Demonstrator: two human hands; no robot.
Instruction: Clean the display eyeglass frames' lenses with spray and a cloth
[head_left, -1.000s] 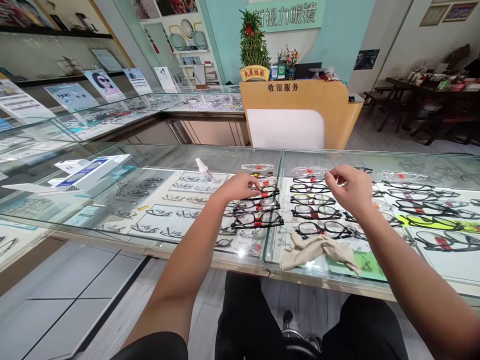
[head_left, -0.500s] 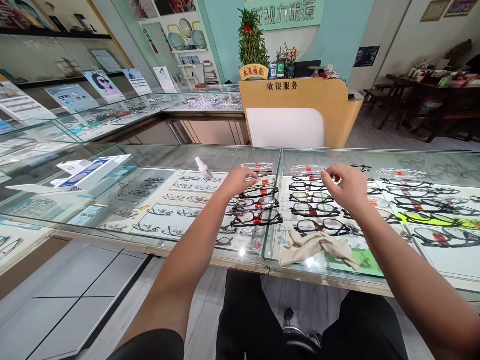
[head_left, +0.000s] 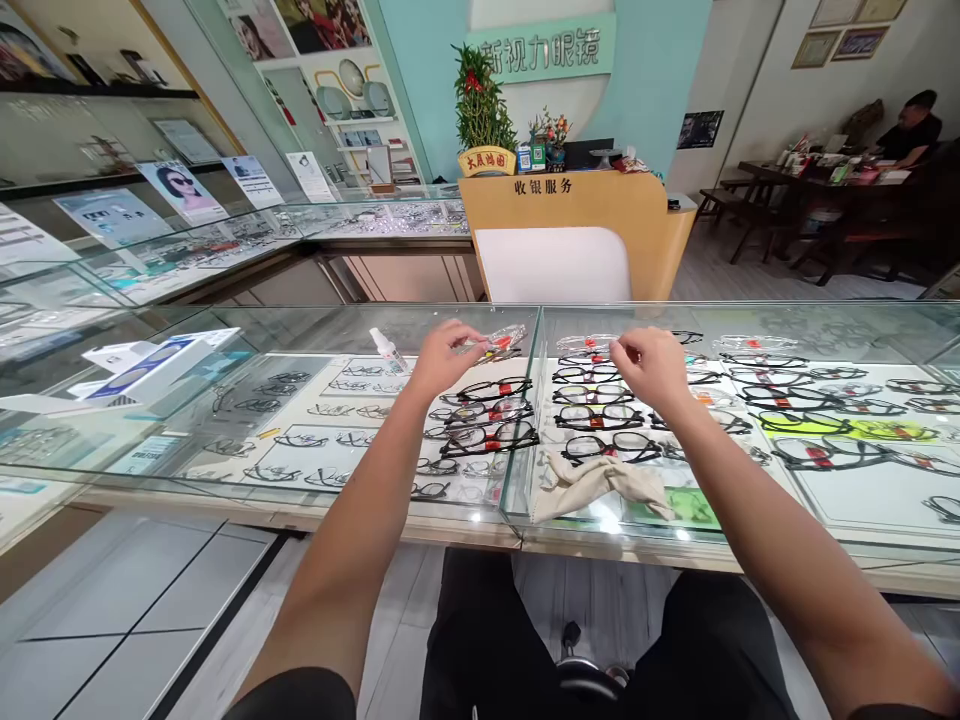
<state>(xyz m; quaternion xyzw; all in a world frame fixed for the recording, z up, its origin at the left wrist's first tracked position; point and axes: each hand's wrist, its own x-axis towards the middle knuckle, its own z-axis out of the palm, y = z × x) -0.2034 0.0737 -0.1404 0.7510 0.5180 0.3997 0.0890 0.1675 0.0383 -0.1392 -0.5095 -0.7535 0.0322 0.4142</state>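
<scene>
Glass counter top [head_left: 225, 330], long display case, many eyeglass frames laid in rows on it. Left hand [head_left: 439, 358] out over the left pane, thumb and forefinger pinching one end of a clear-framed pair of glasses [head_left: 501, 339] with a red tag; frame sits at the far end of the left row, just left of the seam between the two panes, looks slightly lifted off the glass but hard to tell. Other fingers curled under. Right hand [head_left: 651, 366] over the right pane, fingers bunched together, thumb tip meeting forefinger tip in a small pinch; what it pinches too small to make out. Right hand hovers just beside a second clear pair [head_left: 585, 344] at the far end of the right row. Nearer the person: rows of black frames [head_left: 491, 415] on the left pane and black frames on the right pane [head_left: 600, 420], several with red tags. Beige cloth [head_left: 596, 480] crumpled on the glass near the front edge, right of the seam, touching the nearest black pair. Small white spray bottle [head_left: 388, 348] lying left of the left hand, near it, not touching. White and blue box [head_left: 154, 362] on the far left of the counter. Wooden cashier desk [head_left: 570, 220] behind the counter, potted plant [head_left: 480, 110] on it. Another person seated at a dark table [head_left: 810, 185] far right.
</scene>
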